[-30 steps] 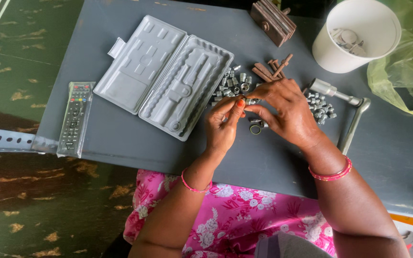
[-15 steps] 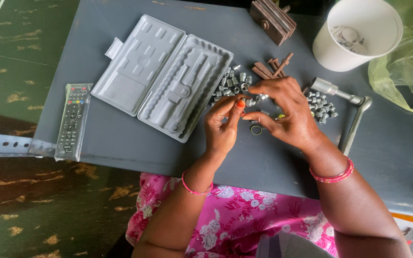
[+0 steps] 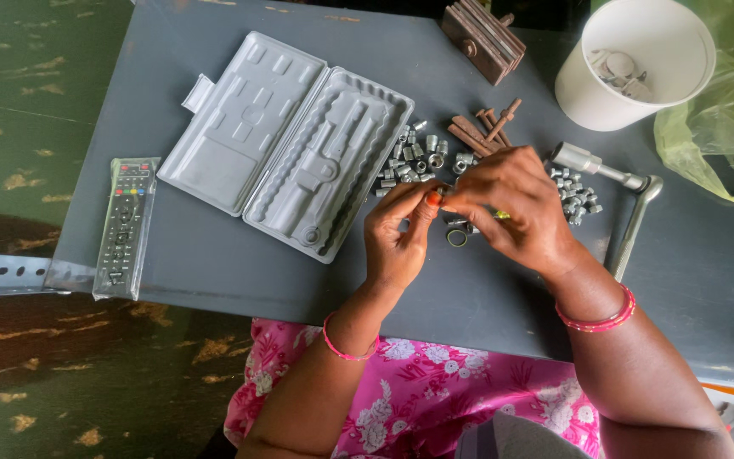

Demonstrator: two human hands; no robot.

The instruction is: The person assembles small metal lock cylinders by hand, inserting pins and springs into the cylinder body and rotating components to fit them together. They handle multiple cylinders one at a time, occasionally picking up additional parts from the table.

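Your two hands meet over the middle of the grey table (image 3: 214, 255), just in front of the open tool case (image 3: 290, 144). Your left hand (image 3: 397, 238) is pinched at thumb and forefinger around something small, and your right hand (image 3: 511, 204) closes its fingertips on the same spot from the other side; what sits between them is too small and too hidden to name, though it looks like one of the little metal pieces. Every moulded slot in the case that shows is bare, on both halves, so as far as you can judge none of the kit has gone into it yet. The loose sockets (image 3: 414, 157) lie in a heap just beside the case's right edge, with a second small heap of sockets (image 3: 575, 191) on the far side of your right hand. A dark ring (image 3: 456, 238) rests on the table just below your fingertips. The ratchet handle (image 3: 630, 200) lies apart at the right, untouched, and the brown bits (image 3: 486, 127) are scattered behind the sockets. Further back stand a brown block (image 3: 482, 34) and a white bucket (image 3: 630, 64) with a few metal parts in it, next to a green plastic bag (image 3: 724, 119). A remote control (image 3: 121, 225) in a clear sleeve sits at the table's left edge. Judged from this, the work is at an early stage: one piece in hand, nearly everything else lying loose.
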